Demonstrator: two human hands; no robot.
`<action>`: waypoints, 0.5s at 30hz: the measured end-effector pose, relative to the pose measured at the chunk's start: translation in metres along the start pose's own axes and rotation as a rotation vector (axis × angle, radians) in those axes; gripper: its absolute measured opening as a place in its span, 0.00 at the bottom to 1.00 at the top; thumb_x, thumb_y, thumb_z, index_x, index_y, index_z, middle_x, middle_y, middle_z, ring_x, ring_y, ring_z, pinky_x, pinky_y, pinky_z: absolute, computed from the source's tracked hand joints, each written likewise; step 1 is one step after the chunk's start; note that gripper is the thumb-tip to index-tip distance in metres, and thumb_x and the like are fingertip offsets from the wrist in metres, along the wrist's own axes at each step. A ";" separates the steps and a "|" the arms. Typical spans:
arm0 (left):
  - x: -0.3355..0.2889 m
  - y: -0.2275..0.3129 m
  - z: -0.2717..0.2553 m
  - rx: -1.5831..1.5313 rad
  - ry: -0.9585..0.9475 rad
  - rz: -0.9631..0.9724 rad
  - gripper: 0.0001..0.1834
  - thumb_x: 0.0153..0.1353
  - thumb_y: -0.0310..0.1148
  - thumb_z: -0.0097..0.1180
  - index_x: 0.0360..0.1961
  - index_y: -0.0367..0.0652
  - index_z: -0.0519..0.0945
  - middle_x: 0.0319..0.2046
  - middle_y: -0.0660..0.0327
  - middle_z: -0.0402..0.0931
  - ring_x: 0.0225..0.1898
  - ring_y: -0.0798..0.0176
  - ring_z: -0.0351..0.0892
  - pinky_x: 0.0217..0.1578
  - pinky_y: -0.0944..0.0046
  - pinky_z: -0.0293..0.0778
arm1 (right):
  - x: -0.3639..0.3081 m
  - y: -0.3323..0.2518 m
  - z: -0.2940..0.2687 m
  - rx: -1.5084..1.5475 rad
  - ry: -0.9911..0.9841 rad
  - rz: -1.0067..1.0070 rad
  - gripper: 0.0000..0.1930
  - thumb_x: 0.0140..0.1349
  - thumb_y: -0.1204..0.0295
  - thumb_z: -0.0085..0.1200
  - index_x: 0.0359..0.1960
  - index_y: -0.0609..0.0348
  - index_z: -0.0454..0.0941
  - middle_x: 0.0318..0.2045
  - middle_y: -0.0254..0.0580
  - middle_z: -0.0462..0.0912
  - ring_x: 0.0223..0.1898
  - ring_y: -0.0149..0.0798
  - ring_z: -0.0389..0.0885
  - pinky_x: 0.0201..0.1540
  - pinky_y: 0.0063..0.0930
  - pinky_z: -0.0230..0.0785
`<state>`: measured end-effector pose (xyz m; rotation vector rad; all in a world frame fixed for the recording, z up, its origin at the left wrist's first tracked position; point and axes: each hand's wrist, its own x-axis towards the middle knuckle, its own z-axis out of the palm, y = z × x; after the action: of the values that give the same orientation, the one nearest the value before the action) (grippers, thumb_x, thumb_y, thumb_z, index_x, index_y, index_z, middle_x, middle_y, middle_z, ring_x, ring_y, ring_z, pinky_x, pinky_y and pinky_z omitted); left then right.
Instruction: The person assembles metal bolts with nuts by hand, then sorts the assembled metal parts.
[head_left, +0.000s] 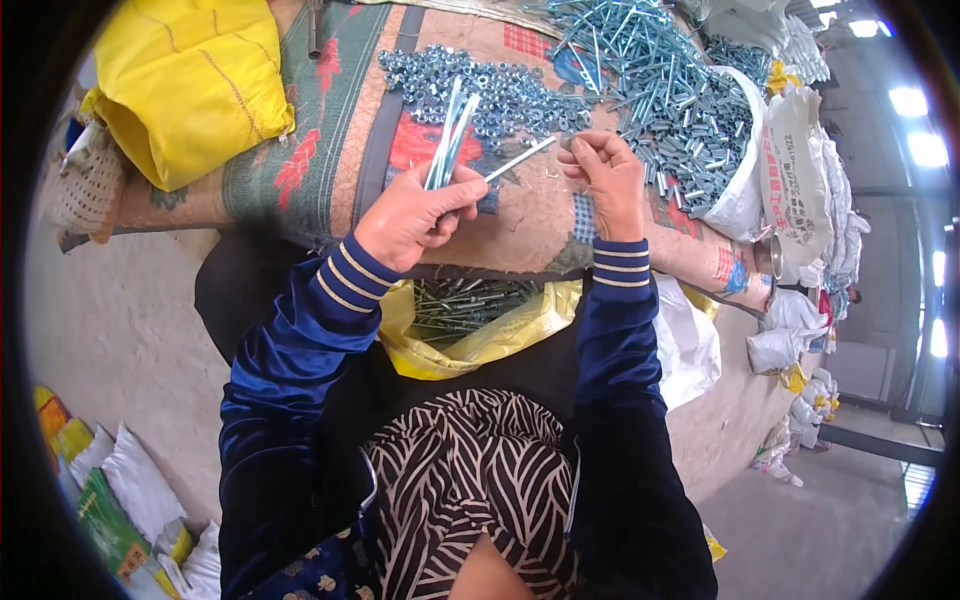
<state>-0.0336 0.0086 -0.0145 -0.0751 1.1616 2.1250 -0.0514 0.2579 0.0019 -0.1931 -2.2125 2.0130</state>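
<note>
the left hand (425, 212) is closed around a bundle of slim metal rods (452, 140); a single rod (522, 158) juts from beside its thumb, long axis slanting away and rightward, far tip just beside the fingertips of the right hand (612, 180). those pinch a small dark round piece (567, 143); whether it touches the tip i cannot tell. nearer the body than both grips, an open yellow sack (545, 322) holds rods; right of the right hand, a white sack (742, 205) holds short metal sleeves (700, 150); loose nuts (480, 95) lie beyond the bundle.

The cloth-covered table (540, 235) bears nuts (475, 90), metal rods (622, 50) and a yellow bag (195, 80).
</note>
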 end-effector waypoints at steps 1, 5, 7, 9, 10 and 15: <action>0.000 -0.002 0.001 0.001 0.001 0.001 0.09 0.57 0.34 0.61 0.37 0.44 0.75 0.22 0.67 0.72 0.14 0.79 0.63 0.12 0.79 0.51 | -0.005 -0.005 0.007 0.001 -0.001 -0.001 0.06 0.62 0.75 0.54 0.34 0.66 0.78 0.32 0.39 0.81 0.32 0.30 0.82 0.32 0.18 0.76; -0.001 -0.005 0.002 0.041 0.018 -0.006 0.09 0.58 0.34 0.61 0.35 0.45 0.74 0.22 0.67 0.72 0.14 0.79 0.62 0.11 0.79 0.49 | -0.019 -0.020 0.023 0.156 -0.077 -0.018 0.09 0.60 0.77 0.54 0.41 0.67 0.78 0.34 0.41 0.81 0.32 0.32 0.82 0.37 0.21 0.77; 0.000 -0.006 0.001 0.006 -0.002 -0.012 0.09 0.58 0.34 0.60 0.35 0.45 0.73 0.22 0.67 0.71 0.14 0.79 0.61 0.11 0.79 0.49 | -0.023 -0.023 0.025 0.202 -0.083 0.004 0.10 0.60 0.78 0.54 0.43 0.67 0.78 0.35 0.42 0.82 0.32 0.32 0.82 0.38 0.21 0.77; 0.000 -0.008 0.003 -0.015 -0.013 0.003 0.09 0.58 0.34 0.60 0.35 0.45 0.73 0.22 0.68 0.71 0.14 0.79 0.61 0.11 0.79 0.49 | -0.026 -0.022 0.027 0.231 -0.072 -0.028 0.11 0.60 0.77 0.55 0.44 0.67 0.78 0.38 0.44 0.82 0.36 0.33 0.82 0.39 0.20 0.77; 0.001 -0.008 0.003 -0.033 -0.022 0.014 0.09 0.58 0.34 0.60 0.35 0.45 0.73 0.22 0.68 0.71 0.14 0.79 0.61 0.11 0.79 0.49 | -0.028 -0.022 0.030 0.231 -0.077 -0.027 0.11 0.60 0.77 0.55 0.44 0.67 0.78 0.38 0.44 0.82 0.36 0.33 0.82 0.39 0.20 0.77; 0.001 -0.007 0.008 -0.127 -0.043 -0.044 0.07 0.61 0.34 0.56 0.36 0.45 0.73 0.23 0.67 0.70 0.14 0.79 0.62 0.12 0.80 0.51 | -0.032 -0.029 0.050 -0.699 0.192 -0.806 0.10 0.57 0.79 0.56 0.41 0.62 0.80 0.35 0.45 0.83 0.35 0.40 0.82 0.40 0.26 0.72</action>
<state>-0.0284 0.0177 -0.0149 -0.1109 0.9908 2.1490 -0.0291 0.2000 0.0259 0.3662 -2.2419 0.7604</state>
